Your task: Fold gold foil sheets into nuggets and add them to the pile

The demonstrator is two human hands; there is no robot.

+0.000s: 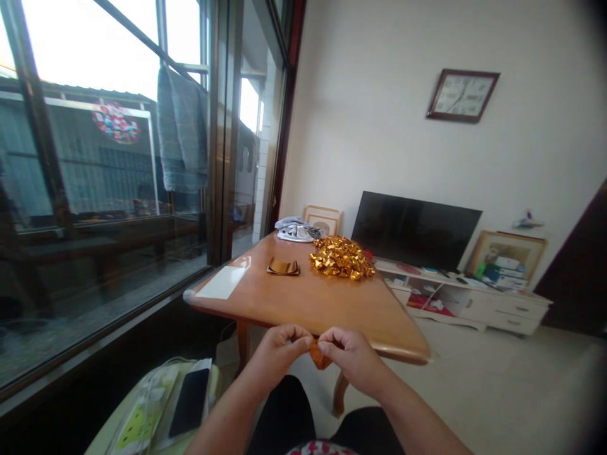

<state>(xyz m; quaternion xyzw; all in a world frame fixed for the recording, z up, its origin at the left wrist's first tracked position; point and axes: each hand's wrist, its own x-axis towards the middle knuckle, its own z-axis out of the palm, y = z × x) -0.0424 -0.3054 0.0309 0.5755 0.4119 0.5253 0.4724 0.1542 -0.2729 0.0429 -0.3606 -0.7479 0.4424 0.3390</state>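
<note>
Between my two hands, just off the near edge of the wooden table, is a small piece of folded gold foil paper [319, 357]. My left hand [286, 351] pinches its upper left side between thumb and fingers. On the other side my right hand [345, 346] grips it the same way, with the fingertips of both hands almost touching. The foil's lower part hangs below as a pointed shape. Farther back on the table lie a stack of flat gold foil sheets [283, 266] and a large heap of folded gold foil pieces [342, 258].
The wooden table [284, 300] has a white sheet [220, 282] at its left. A plate with items [298, 232] stands at the back. Left of my legs, a green stool holds a dark phone [190, 401]. Beyond are a television [416, 229] and a white cabinet [502, 309].
</note>
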